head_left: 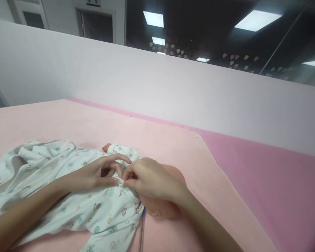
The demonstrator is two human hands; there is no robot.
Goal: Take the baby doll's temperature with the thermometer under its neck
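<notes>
Pinching the upper front of a white printed garment (112, 206) between thumb and finger of the right hand (154, 178). Pinching the same cloth just beside, between thumb and a bent finger of the left hand (94, 176), with the index finger held out towards the right knuckles.

Taking the fingertips as centre, see the garment spread from 6 round to 9 o'clock, loosely bunched at 9. Note a doll head (162, 208) at 4 o'clock, partly hidden by the right hand, and a small doll hand (106, 147) at 11, poking from a sleeve. Note a thin dark rod or strap (141, 232) at 5, too blurred to tell.

See, all beneath, a pale pink mat (220, 199); at 3 o'clock, a deeper pink surface (273, 171). Farther off, see a white partition (173, 84) at 1, and above it heart stickers (232, 57) on dark glass.
</notes>
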